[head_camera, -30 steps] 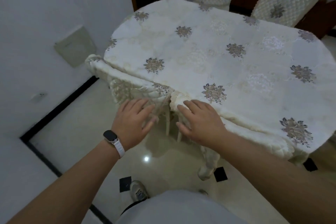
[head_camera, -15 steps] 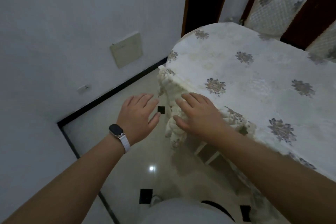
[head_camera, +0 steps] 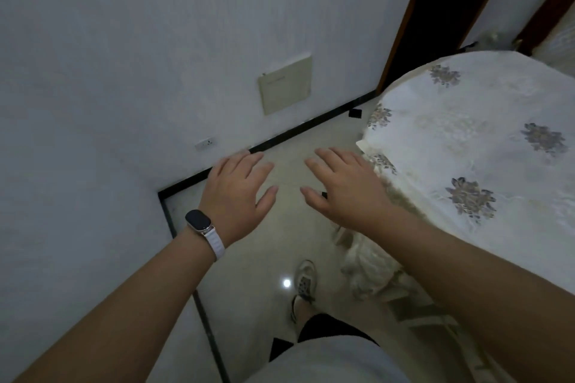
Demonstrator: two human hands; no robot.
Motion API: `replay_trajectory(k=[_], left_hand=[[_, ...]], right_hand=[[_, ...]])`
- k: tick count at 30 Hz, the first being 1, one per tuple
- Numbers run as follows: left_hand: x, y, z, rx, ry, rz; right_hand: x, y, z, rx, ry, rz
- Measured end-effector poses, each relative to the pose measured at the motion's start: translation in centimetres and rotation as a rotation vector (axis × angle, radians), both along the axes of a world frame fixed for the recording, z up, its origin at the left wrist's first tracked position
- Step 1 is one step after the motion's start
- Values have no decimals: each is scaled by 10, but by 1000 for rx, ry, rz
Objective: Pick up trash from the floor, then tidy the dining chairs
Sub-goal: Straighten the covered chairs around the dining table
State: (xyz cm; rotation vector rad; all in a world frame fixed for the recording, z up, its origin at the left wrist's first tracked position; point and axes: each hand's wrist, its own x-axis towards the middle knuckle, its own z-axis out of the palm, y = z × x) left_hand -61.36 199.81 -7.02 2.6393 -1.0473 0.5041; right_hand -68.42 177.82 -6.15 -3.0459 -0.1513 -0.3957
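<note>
My left hand (head_camera: 238, 193), with a dark watch on a white strap at the wrist, hovers palm down over the floor, fingers spread and holding nothing. My right hand (head_camera: 345, 185) floats beside it, also flat and empty, just left of the table edge and not touching it. The dining table (head_camera: 466, 146) wears a cream cloth with grey flower motifs. Under its near edge, a cream-covered chair (head_camera: 370, 270) is tucked in, with its pale wooden frame showing lower right. No trash shows on the floor.
A white wall (head_camera: 124, 71) runs close on the left with a beige panel (head_camera: 285, 88) and a socket (head_camera: 206, 143). Glossy cream floor tiles (head_camera: 280, 242) with a black border lie between wall and table. My shoe (head_camera: 303, 281) stands below. A dark doorway (head_camera: 435, 9) opens behind the table.
Both hands have come off the chair's cream cover and now hover free over the floor. The view has swung left, so the table sits further right and the wall fills more.
</note>
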Motion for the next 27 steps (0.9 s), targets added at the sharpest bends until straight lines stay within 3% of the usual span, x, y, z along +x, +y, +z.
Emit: replay_trajectory(k=[12, 21, 27], left_hand=[[210, -48, 19, 66, 40, 62], [343, -107, 14, -1, 16, -73], [475, -147, -10, 10, 67, -225]], right_hand=[[211, -47, 1, 48, -5, 42], [326, -99, 9, 12, 28, -107], [419, -131, -1, -21, 66, -282]])
